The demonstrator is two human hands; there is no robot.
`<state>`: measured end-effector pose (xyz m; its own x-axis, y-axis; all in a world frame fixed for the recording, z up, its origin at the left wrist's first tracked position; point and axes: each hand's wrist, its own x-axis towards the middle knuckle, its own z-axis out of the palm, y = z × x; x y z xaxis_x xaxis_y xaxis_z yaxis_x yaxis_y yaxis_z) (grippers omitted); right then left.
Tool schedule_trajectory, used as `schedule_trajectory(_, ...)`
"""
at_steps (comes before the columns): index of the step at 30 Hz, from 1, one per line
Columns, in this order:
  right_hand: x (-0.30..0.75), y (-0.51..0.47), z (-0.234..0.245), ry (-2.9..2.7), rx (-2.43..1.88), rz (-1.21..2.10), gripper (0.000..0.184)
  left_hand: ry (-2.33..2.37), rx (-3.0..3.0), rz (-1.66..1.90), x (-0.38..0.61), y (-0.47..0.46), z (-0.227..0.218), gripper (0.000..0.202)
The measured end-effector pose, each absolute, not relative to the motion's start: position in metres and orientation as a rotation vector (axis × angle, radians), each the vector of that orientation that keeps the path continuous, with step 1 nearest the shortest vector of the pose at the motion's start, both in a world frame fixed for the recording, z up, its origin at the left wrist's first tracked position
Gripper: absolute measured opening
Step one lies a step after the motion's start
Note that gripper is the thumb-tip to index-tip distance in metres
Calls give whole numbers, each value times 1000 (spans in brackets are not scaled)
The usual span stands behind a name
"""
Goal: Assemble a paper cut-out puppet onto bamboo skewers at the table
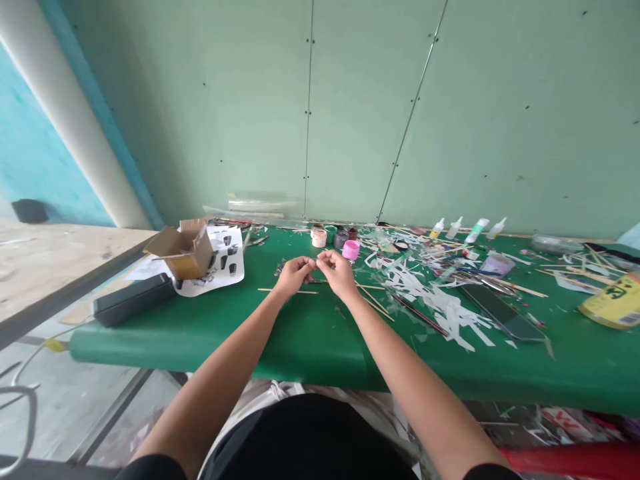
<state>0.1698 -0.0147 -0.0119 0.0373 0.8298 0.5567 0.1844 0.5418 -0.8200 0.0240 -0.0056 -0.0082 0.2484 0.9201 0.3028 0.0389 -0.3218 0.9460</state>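
My left hand (294, 273) and my right hand (339, 270) meet above the green table (210, 333), fingertips pinched together on a tiny item that I cannot make out. Both hands hover just over the cloth. A thin wooden stick (287, 291) lies under my left hand, and more sticks (375, 303) lie to the right of my right hand. Small paint jars, one pink (351, 250), stand just beyond my hands.
An open cardboard box (183, 251) sits on a printed sheet (225, 263) at the left, a black case (133, 300) near the left edge. White paper scraps (440, 303), a phone (500, 310), glue bottles (467, 229) and a yellow pack (613, 301) crowd the right side.
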Motion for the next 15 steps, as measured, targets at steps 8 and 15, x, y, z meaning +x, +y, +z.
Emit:
schedule_trajectory(8,172,-15,-12,-1496,-993,733,30,881,1570,1212,23,-4,-9,41)
schedule_trajectory(15,171,-18,-8,-1534,-1023,732,29,879,1589,1218,23,-4,-8,43)
